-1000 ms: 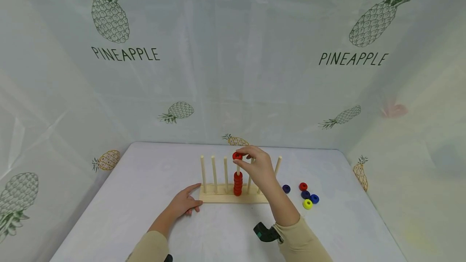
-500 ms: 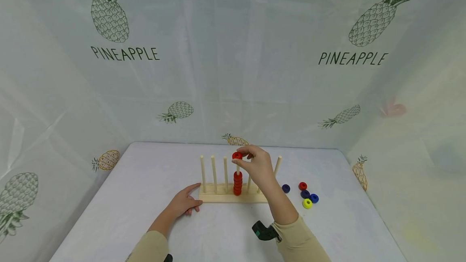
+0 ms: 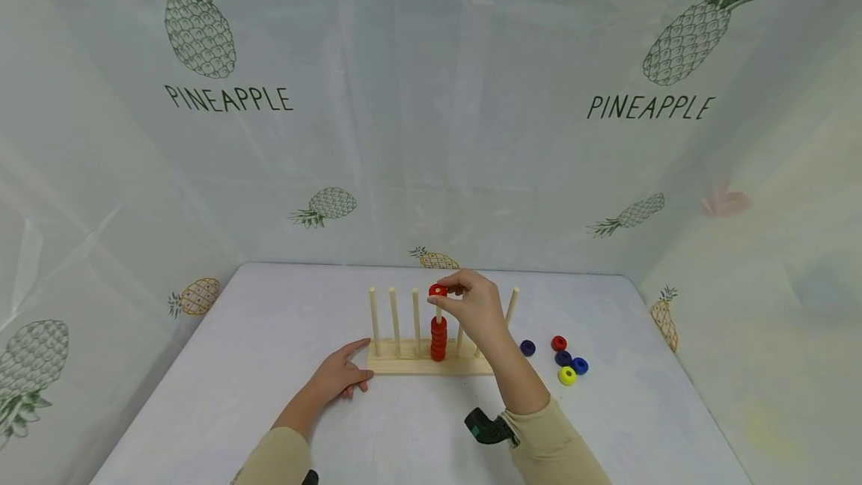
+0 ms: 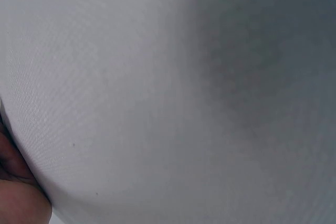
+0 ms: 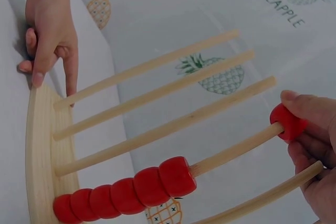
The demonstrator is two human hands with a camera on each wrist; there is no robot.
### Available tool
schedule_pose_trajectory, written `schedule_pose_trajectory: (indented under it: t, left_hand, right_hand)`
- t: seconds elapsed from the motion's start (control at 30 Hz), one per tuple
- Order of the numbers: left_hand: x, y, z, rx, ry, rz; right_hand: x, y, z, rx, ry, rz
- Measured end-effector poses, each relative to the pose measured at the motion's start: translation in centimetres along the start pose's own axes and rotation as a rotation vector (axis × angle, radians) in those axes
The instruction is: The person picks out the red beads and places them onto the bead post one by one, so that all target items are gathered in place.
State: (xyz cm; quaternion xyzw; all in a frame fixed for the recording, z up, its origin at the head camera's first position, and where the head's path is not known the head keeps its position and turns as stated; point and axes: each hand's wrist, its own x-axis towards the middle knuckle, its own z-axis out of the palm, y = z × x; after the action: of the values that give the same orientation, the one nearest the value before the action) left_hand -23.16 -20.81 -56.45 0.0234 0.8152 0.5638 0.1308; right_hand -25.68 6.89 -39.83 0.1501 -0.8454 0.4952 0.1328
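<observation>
A wooden peg rack (image 3: 404, 367) stands mid-table, its row of upright pegs set in a flat base. Red beads (image 3: 438, 339) are stacked on one middle peg. My right hand (image 3: 477, 307) pinches another red bead (image 5: 283, 121) between thumb and fingers at the top of that peg. In the right wrist view the peg's tip enters this bead, with bare peg between it and the stack. My left hand (image 3: 337, 378) holds the base's left end, thumb at the front corner and index finger at the back. The left wrist view catches only a bit of that hand (image 4: 23, 203).
Right of the rack, a dark blue bead (image 3: 528, 348) lies apart from a group: a red bead (image 3: 559, 343), a dark blue one (image 3: 563, 358), a blue one (image 3: 580, 366) and a yellow one (image 3: 567, 376). A pineapple-print curtain (image 3: 431, 133) surrounds the white table (image 3: 222, 395).
Hardly anything differs. The red bead in my right hand tilts slightly over the peg, and a pale spot now shows in its hole. The left hand stays in place; the view shifts slightly.
</observation>
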Motion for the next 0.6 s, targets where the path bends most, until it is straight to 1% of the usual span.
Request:
schedule_pose_trajectory:
  t: [0.2,0.5,0.6]
  left_hand:
    - [0.02,-0.11,-0.08,-0.007,-0.007,0.014]
    - [-0.01,-0.32,-0.12,0.014,-0.007,0.009]
    - [-0.02,-0.22,-0.16,0.008,-0.011,0.005]
  right_hand:
    - [-0.05,-0.10,-0.09,-0.042,-0.003,-0.029]
    - [-0.12,-0.43,-0.41,-0.129,-0.036,-0.056]
    - [-0.12,-0.44,-0.46,-0.136,-0.046,-0.062]
